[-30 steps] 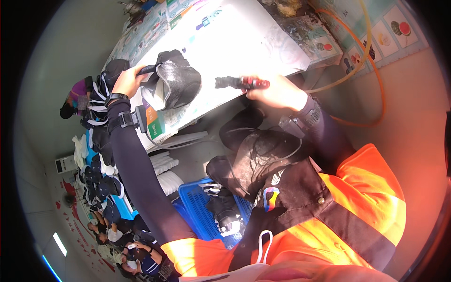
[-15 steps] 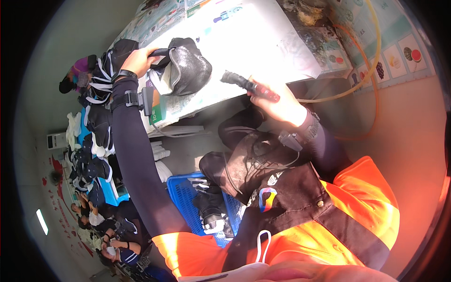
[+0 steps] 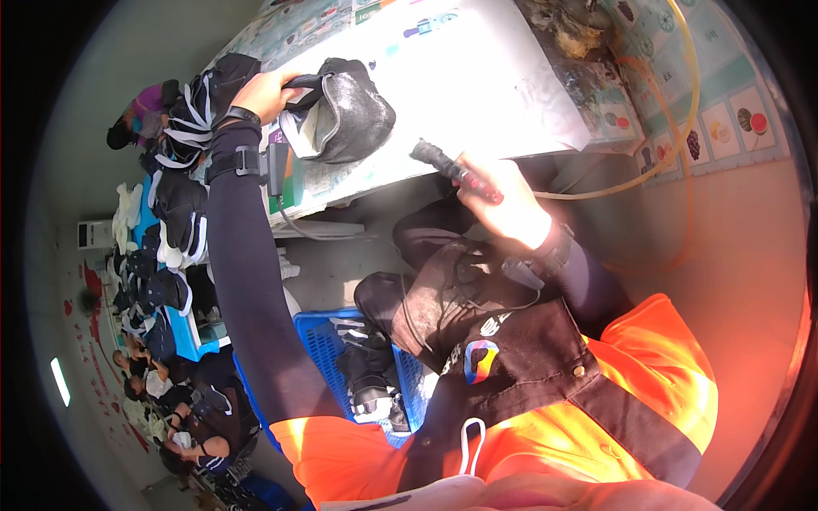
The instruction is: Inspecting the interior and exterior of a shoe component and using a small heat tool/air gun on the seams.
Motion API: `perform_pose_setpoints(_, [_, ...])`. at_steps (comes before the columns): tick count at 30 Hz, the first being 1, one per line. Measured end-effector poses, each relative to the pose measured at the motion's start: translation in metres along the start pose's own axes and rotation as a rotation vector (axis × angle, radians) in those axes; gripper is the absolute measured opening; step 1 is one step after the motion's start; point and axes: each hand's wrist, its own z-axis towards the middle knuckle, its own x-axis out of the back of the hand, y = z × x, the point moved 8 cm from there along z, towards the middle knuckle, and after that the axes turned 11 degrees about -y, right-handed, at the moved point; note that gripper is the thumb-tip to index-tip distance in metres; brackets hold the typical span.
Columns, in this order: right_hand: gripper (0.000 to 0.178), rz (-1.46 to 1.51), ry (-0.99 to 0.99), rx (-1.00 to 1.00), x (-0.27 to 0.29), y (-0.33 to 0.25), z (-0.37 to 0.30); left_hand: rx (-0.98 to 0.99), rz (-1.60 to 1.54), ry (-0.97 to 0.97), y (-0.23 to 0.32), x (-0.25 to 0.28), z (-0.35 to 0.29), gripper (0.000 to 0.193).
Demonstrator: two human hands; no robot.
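Head view: left grip [image 3: 266,95] clenched on shoe [image 3: 356,117]; right grip [image 3: 498,198] round tool [image 3: 450,168]; left sleeve [image 3: 256,294] overlaps blue basket [image 3: 317,339]

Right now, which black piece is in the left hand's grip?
The black piece over the white tabletop, its pale lining showing; other black pieces are piled farther left or lie in the blue basket.

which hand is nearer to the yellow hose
Right. The right hand, gripping a black-and-red tool, is close beside the lower stretch of the yellow hose; the left hand is farther off, leftward, holding a black shoe.
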Motion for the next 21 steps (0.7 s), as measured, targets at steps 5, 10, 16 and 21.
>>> perform_pose_setpoints(5, [0.025, 0.058, -0.243, -0.07, -0.024, 0.007, 0.0, 0.004, 0.016, 0.003, 0.001, 0.0, 0.0, 0.034])
perform_pose_setpoints(10, [0.028, -0.035, -0.009, 0.048, -0.002, -0.003, 0.002, -0.006, -0.024, 0.027, -0.002, -0.003, 0.001, 0.032])
perform_pose_setpoints(16, [0.035, -0.073, -0.213, 0.123, -0.015, -0.013, 0.002, 0.026, 0.027, 0.036, -0.015, -0.008, 0.005, 0.033])
perform_pose_setpoints(21, [0.033, -0.064, -0.073, 0.098, -0.003, -0.018, 0.006, 0.012, 0.012, 0.035, -0.017, -0.009, 0.003, 0.032])
